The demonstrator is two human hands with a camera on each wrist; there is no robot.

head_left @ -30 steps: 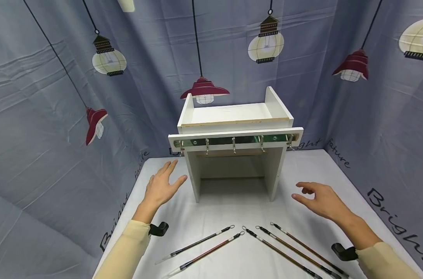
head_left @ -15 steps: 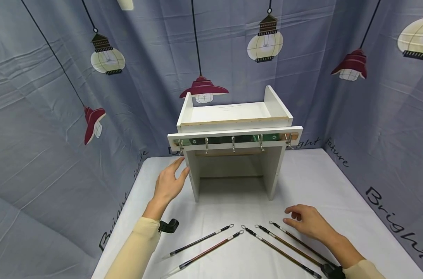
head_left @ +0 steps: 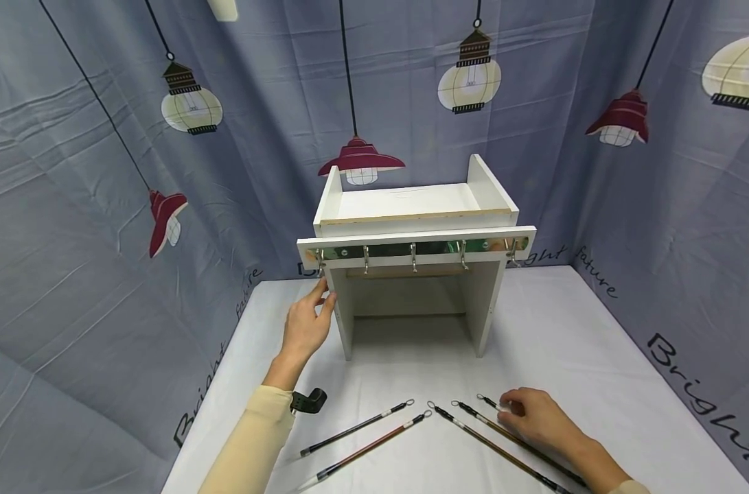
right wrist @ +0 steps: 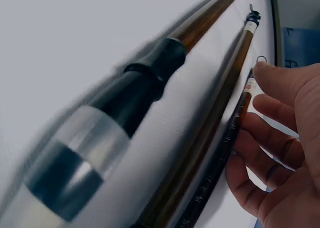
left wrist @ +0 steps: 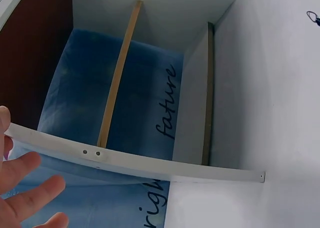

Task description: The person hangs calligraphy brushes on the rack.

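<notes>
A small white shelf unit (head_left: 405, 226) stands towards the back of the white table, with a metal rail of several hooks (head_left: 414, 255) across its front. My left hand (head_left: 306, 326) is at its left side panel (left wrist: 135, 158), thumb near the front edge and fingers outside. My right hand (head_left: 537, 418) is over the rightmost calligraphy brush (head_left: 488, 401), covering most of it. In the right wrist view its bent fingertips lie beside that brush's handle (right wrist: 220, 143), with the thumb near the looped end; no grip around it shows. Two more brushes, a middle brush (head_left: 504, 433) and a nearer brush (head_left: 498, 449), lie alongside.
On the left of the table lie a black-handled brush (head_left: 355, 429) and a reddish-brown brush (head_left: 374, 446), both slanting towards the middle. Blue-grey curtains (head_left: 244, 171) printed with lamps enclose the table on the back and sides.
My left hand has moved right and in against the shelf's side panel. My right hand has come down and nearer to the rightmost brush. The shelf and brushes have stayed in place.
</notes>
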